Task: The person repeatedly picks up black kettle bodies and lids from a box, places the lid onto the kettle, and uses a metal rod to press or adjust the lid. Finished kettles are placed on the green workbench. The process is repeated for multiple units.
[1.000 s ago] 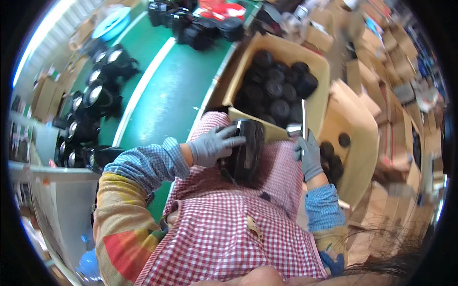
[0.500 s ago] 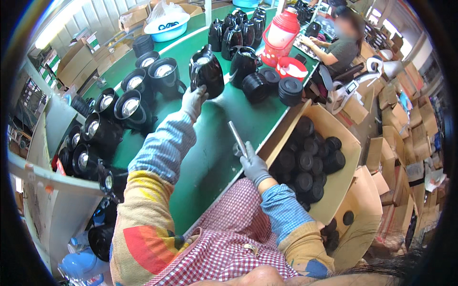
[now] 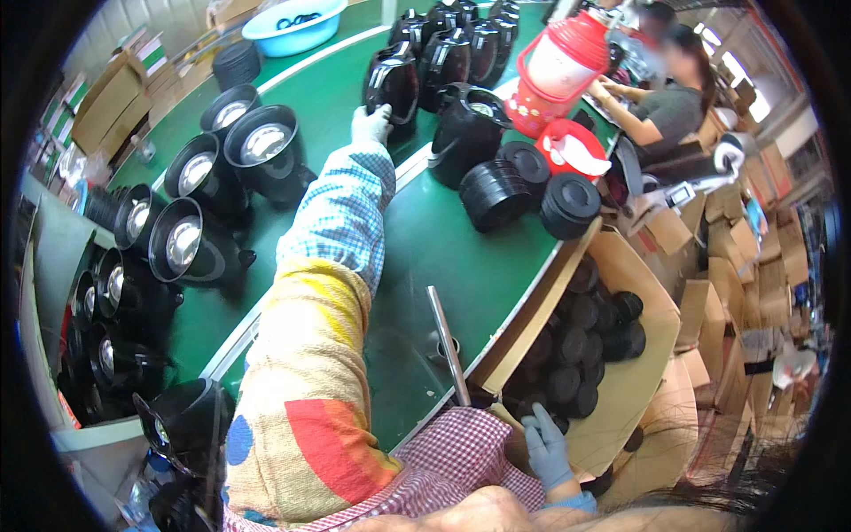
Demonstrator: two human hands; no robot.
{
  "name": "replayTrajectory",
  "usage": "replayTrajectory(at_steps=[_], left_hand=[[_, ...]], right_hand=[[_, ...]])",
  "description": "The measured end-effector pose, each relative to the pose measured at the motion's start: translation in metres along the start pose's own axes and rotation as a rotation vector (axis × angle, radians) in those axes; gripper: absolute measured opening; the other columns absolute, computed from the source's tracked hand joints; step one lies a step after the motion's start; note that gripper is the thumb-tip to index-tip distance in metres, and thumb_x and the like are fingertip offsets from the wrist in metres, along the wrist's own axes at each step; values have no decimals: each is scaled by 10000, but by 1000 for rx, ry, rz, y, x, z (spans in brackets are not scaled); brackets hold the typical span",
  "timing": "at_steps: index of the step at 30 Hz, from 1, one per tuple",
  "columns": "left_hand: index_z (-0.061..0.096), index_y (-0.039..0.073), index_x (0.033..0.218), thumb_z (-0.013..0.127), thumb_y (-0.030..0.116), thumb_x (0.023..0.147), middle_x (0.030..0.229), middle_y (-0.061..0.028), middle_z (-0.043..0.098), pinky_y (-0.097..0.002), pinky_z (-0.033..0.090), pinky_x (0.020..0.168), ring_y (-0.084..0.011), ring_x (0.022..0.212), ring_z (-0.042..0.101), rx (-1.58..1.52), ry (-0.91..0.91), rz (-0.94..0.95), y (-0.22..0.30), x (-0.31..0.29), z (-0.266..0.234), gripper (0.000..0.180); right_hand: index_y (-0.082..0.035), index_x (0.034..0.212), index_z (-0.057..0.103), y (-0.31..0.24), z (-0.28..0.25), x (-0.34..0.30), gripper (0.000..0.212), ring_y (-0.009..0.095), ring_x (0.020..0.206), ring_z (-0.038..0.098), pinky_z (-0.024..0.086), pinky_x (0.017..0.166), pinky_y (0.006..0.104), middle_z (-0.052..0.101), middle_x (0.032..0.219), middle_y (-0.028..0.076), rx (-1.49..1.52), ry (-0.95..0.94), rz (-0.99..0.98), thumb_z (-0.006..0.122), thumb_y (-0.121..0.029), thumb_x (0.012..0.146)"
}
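Note:
My left hand (image 3: pixel 370 126), in a grey glove, is stretched far out over the green table, its fingers closed on the lower side of a glossy black jug (image 3: pixel 391 84). That jug stands upright at the near end of a group of similar black jugs (image 3: pixel 445 55). My right hand (image 3: pixel 547 443), also gloved, is low at the right by the carton of black lids, fingers extended and nothing in them. A metal rod (image 3: pixel 448 346) stands slanted at the table edge, apart from both hands, beside a small metal ring (image 3: pixel 443 348).
Black jug bodies with silvery openings (image 3: pixel 266 142) line the left. Another black jug (image 3: pixel 470 133), stacked black lids (image 3: pixel 493 195) and a red-and-white flask (image 3: pixel 558 66) stand ahead. A carton (image 3: pixel 634 390) holds black lids. A person (image 3: pixel 669 106) sits at the far right.
My left hand has carried the jug forward to the group of jugs. My right hand has let go of the metal rod and moved down right to the carton.

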State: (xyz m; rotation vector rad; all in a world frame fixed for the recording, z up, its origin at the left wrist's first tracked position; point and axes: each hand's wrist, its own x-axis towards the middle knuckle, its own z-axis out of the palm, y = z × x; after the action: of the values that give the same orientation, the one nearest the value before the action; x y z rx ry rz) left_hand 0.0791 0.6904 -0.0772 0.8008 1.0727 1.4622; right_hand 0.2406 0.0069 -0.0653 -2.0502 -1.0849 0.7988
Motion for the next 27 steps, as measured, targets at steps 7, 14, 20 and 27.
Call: replayTrajectory(at_steps=[7, 14, 20, 27], left_hand=[[554, 111, 1365, 800, 283, 743, 1526, -202, 431, -550, 219, 1203, -410, 1461, 323, 1172, 73, 1182, 113, -136, -92, 691], [657, 190, 1183, 699, 133, 658, 1334, -67, 562, -555, 303, 1079, -318, 1350, 437, 1481, 187, 899, 137, -123, -162, 530], [689, 92, 1033, 705, 68, 630, 1281, -119, 598, -508, 387, 1035, -365, 1264, 518, 1231, -118, 1161, 192, -226, -141, 404], [679, 54, 1057, 786, 109, 719, 1460, -186, 513, -499, 364, 1163, -429, 1392, 438, 873, -1016, 1022, 268, -450, -104, 359]], right_hand=[[59, 1468, 477, 50, -11, -56, 499, 152, 1044, 634, 517, 894, 278, 695, 1175, 126, 323, 83, 326, 589, -114, 1013], [16, 1508, 451, 48, -7, -71, 493, 128, 972, 612, 515, 870, 263, 673, 1169, 89, 352, 13, 115, 552, -111, 1042], [-4, 1515, 463, 21, -39, -126, 473, 148, 1014, 613, 520, 913, 290, 663, 1188, 76, 425, 95, 122, 521, -108, 1056], [44, 1478, 484, -20, -92, -157, 453, 211, 1175, 602, 468, 1034, 328, 627, 1329, 143, 201, 280, -248, 515, -100, 1049]])
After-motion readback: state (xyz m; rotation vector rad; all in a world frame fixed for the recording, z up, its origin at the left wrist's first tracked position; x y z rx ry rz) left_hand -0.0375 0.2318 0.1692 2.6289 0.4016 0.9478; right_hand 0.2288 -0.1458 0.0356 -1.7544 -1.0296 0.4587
